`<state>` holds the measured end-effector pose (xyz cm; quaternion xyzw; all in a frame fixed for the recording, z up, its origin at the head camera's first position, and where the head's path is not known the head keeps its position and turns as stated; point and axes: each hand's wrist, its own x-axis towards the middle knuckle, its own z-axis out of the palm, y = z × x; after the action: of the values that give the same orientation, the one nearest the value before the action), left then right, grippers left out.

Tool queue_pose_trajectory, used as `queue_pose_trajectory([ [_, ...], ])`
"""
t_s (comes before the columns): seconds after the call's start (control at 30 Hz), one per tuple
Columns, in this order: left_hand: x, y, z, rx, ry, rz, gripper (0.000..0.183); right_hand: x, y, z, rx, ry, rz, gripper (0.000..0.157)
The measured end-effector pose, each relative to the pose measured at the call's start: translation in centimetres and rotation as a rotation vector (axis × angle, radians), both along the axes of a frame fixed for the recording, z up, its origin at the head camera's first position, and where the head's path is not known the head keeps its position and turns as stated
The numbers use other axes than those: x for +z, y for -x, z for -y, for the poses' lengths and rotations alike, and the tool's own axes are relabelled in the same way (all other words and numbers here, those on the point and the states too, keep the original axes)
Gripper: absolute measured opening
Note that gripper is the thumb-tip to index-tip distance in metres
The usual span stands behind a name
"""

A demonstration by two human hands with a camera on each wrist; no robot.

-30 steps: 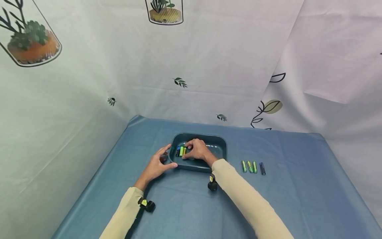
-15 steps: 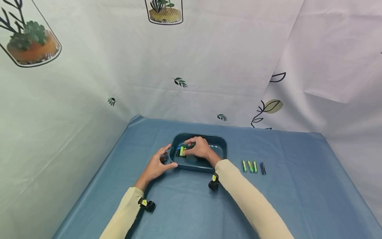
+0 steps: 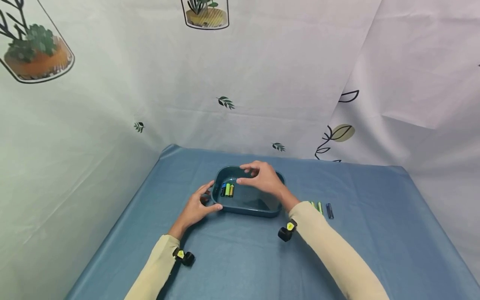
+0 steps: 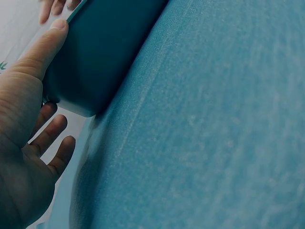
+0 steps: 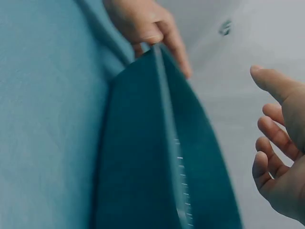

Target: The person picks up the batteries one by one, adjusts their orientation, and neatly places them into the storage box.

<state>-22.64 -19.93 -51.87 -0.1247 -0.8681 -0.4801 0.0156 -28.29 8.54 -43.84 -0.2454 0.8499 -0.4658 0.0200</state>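
Note:
A dark teal rectangular tray (image 3: 247, 211) sits on the blue cloth. Inside, at its left end, three batteries stand in a row side by side: a blue and black battery (image 3: 223, 190), a green battery (image 3: 227, 190) and a yellowish battery (image 3: 231, 191). My left hand (image 3: 196, 208) holds that end of the tray, thumb (image 4: 56, 36) on the rim and the lower fingers loose beside the outer wall. Above the tray's right half hovers my right hand (image 3: 264, 178), thumb and fingers apart, with nothing between them; the right wrist view shows it empty too.
Right of the tray, green batteries (image 3: 320, 208) and a dark battery (image 3: 330, 211) lie on the blue cloth (image 3: 375, 233). My right sleeve (image 3: 333, 246) covers part of that group. A printed white curtain (image 3: 285, 75) rises behind the table.
My right hand has let go of the yellowish battery at the end of the row and moved up and right. The left hand and the tray have stayed in place.

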Motion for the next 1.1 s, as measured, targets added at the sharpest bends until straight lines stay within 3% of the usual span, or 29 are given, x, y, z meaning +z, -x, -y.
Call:
queue_pose_trajectory([
  [0.23,-0.1,0.0,0.1,0.006,0.029,0.002,0.094,2.3,-1.3,-4.5,-0.077,0.017,-0.076,0.047],
  [0.47,0.1,0.1,0.0,0.003,0.014,-0.004,0.093,3.0,-2.3,-9.6,-0.158,0.022,-0.083,0.049],
  [0.83,-0.2,0.0,0.2,0.002,0.009,0.01,0.093,1.2,-4.1,-17.0,-0.267,-0.023,-0.142,0.044],
  [1.1,-0.3,0.0,0.0,-0.005,0.006,-0.009,0.092,-1.4,-6.4,-22.2,-0.334,-0.083,-0.152,0.043],
])
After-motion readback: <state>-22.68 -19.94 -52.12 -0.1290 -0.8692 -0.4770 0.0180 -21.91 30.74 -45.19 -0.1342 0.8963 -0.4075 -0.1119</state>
